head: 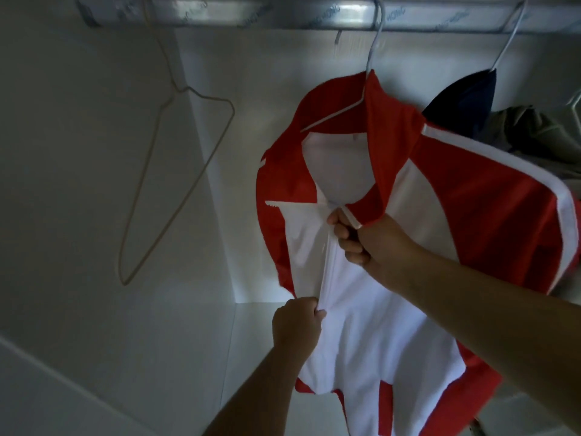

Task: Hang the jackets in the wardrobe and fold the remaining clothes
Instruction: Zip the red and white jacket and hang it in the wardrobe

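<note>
We count one red-and-white jacket, one dark garment and one empty hanger on the rail. Left hand pinches the zip low. Right hand grips it higher.

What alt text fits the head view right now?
Both hands work the front zip of a red and white jacket hanging on a white hanger from the wardrobe rail: the right hand grips near the collar, the left hand pinches the zip lower down. An empty wire hanger hangs to its left, a dark garment to its right.
</note>
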`<state>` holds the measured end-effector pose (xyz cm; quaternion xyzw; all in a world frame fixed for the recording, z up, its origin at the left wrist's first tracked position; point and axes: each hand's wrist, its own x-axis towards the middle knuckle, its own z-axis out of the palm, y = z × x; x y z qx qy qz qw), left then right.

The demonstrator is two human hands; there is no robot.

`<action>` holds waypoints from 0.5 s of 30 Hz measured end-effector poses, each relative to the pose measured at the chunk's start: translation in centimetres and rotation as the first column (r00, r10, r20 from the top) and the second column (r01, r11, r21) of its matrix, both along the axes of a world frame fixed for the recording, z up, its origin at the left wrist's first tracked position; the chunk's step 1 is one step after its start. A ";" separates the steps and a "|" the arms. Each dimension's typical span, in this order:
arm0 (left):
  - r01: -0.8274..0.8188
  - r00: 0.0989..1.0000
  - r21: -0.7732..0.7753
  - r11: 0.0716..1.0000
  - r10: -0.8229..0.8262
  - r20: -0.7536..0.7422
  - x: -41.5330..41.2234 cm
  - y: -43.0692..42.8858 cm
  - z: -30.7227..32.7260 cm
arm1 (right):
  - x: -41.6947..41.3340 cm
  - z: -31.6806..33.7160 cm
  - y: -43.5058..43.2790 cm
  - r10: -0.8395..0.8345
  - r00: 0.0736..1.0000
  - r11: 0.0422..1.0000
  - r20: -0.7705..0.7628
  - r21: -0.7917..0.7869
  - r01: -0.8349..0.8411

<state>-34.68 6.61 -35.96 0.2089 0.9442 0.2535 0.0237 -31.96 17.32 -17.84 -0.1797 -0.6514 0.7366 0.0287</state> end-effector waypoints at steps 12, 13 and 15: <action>-0.029 0.997 -0.139 0.990 0.038 0.065 -2.1 -2.4 0.9 | -1.1 4.9 -2.7 0.095 0.980 0.988 -0.173 0.134 -0.072; -0.018 0.998 -0.126 0.992 0.026 0.059 -2.7 -2.5 1.8 | -0.9 5.1 -2.7 0.126 0.982 0.979 -0.141 0.178 -0.100; -0.020 0.999 -0.066 0.998 0.022 0.032 -3.9 -2.8 4.1 | -0.8 5.4 -2.2 0.145 0.985 0.963 -0.089 0.243 -0.120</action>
